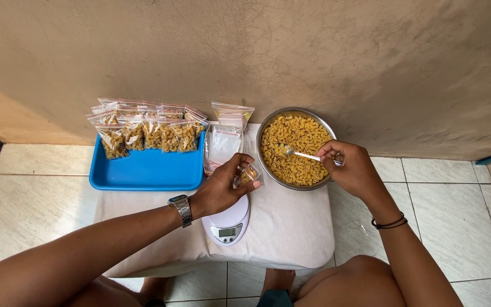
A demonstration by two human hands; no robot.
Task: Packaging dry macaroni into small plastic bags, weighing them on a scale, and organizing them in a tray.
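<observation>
Over bowl (268, 122), spoon-holding right hand (352, 167)

Bare tabletop (291, 227) is lying open right of the scale (228, 224); blue tray (143, 170), bag stack (223, 142) and pasta bowl (295, 149) are crowding behind it.

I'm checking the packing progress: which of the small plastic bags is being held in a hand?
The small bag in the left hand, above the scale. The filled macaroni bags stand in the blue tray; empty bags lie stacked beside it.
</observation>
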